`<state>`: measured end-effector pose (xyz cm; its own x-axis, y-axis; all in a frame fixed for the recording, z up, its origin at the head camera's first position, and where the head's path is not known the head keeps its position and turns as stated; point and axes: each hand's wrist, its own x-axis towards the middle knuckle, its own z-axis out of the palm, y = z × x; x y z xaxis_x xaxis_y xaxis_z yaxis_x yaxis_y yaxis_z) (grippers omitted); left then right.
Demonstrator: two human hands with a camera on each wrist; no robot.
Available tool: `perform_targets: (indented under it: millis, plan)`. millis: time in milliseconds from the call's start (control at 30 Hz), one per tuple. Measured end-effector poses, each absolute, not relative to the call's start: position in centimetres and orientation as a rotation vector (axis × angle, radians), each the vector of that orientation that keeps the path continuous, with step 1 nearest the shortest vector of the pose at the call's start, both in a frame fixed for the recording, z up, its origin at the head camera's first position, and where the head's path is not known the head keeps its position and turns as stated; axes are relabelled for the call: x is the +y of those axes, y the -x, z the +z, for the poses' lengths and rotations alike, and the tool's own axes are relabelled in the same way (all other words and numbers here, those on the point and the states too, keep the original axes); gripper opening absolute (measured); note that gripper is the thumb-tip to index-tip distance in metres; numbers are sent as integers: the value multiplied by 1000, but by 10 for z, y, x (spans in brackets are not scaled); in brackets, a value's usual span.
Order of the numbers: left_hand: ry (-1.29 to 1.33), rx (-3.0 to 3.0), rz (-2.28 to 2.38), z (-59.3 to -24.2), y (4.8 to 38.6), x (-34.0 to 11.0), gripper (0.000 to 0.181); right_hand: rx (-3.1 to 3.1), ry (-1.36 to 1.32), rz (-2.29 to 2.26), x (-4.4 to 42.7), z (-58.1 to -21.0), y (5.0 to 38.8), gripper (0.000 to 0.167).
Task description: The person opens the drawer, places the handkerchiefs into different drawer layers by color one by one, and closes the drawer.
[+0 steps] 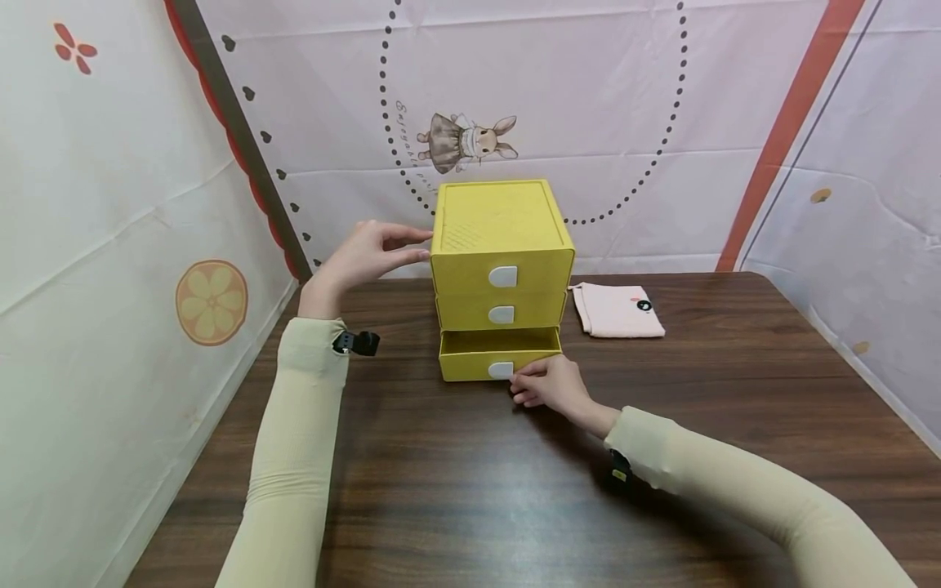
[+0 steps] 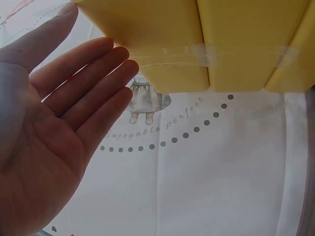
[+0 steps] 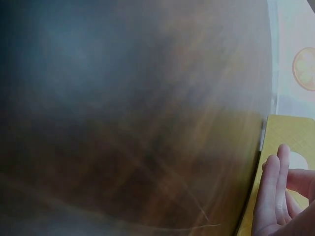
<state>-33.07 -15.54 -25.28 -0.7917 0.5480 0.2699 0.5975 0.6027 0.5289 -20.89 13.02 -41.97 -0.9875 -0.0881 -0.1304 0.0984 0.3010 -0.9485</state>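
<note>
A yellow three-drawer cabinet (image 1: 503, 216) stands on the table, a white tab on each drawer front. Its bottom drawer (image 1: 463, 367) is pulled part way out; the upper two are closed. At the upper left side of the cabinet, my left hand (image 1: 371, 257) rests its fingertips, the fingers nearly straight. The left wrist view shows this hand (image 2: 59, 113) beside the yellow side wall, with clear tape across it. My right hand (image 1: 555, 385) pinches the bottom drawer's white tab (image 1: 501, 370) at its right edge. In the right wrist view, fingers (image 3: 269, 191) partly cover that tab.
A folded pale pink cloth (image 1: 621, 310) with a small black mark lies right of the cabinet. The dark wooden table (image 1: 441, 490) extends toward me. Printed fabric (image 1: 588, 98) hangs behind the cabinet and along both sides.
</note>
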Motion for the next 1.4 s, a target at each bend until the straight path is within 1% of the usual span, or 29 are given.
perform_targets:
  millis: [467, 700, 1400]
  plan:
    - [975, -2749, -947, -253, 331, -155, 53, 2386, 8, -1762, 132, -420, 195, 21]
    - [978, -2747, -948, -253, 331, -156, 53, 2387, 26, -1741, 133, -414, 186, 21]
    - [986, -2737, -971, -252, 329, -155, 53, 2328, 103, -1748, 137, -420, 170, 22]
